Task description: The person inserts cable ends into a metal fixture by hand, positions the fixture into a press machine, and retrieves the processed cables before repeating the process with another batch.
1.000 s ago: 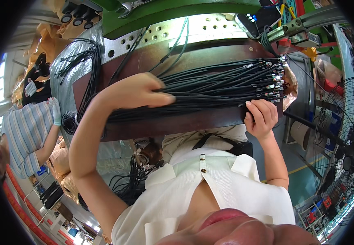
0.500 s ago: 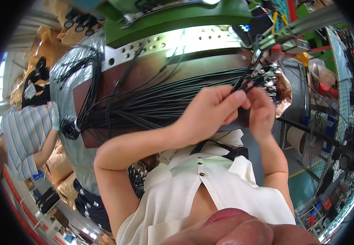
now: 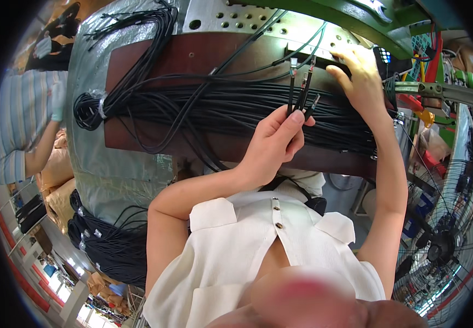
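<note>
My left hand (image 3: 277,136) is closed in a pinch around several black cable ends (image 3: 301,94), their metal tips pointing up and fanned apart. My right hand (image 3: 359,76) reaches over to a metal plate with holes (image 3: 236,21), at a dark bar (image 3: 315,53) along its near edge. Its thumb and fingers are spread apart, and nothing shows in them; whether the fingertips touch the plate is unclear. Under both hands a long bundle of black cables (image 3: 225,104) lies across a brown board (image 3: 143,63). A pale tie (image 3: 103,105) gathers the coiled bundle at the left.
A green machine frame (image 3: 351,19) stands behind the plate. At the right are a metal arm (image 3: 438,89) and a caged fan (image 3: 441,246). More black cables (image 3: 108,235) hang at the lower left. A person in a striped shirt (image 3: 29,120) is at the far left.
My hands were together at the cable ends; now they are apart. The right hand has moved up to the plate, while the left keeps the cable ends. The whole view has shifted.
</note>
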Demonstrator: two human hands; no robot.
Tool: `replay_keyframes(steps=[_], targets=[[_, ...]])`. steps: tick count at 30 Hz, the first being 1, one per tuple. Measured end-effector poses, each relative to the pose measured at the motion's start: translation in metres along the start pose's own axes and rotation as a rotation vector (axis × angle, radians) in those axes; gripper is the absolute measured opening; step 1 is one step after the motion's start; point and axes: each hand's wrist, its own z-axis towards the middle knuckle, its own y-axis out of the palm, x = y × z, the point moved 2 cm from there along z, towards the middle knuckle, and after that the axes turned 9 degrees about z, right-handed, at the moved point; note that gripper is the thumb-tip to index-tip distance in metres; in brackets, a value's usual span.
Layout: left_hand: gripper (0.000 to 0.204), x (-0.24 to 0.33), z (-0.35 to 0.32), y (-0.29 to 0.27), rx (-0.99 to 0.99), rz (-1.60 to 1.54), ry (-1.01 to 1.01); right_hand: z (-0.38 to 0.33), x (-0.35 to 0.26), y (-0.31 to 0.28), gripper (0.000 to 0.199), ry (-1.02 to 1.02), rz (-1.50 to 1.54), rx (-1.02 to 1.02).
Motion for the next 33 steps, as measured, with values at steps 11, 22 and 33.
replay_keyframes(steps=[11,22,33], targets=[[0.02,0.002,-0.001,-0.012,0.054,-0.218,-0.175,-0.006,-0.031,0.011,0.023,-0.101,0.39,-0.129],[0.024,-0.001,-0.007,-0.022,-0.139,-0.171,-0.172,-0.026,-0.081,0.009,0.027,-0.739,-0.046,0.16],[0.026,-0.003,-0.019,-0.037,-0.384,-0.199,-0.308,-0.012,-0.071,0.014,0.021,-0.406,-0.001,0.253]])
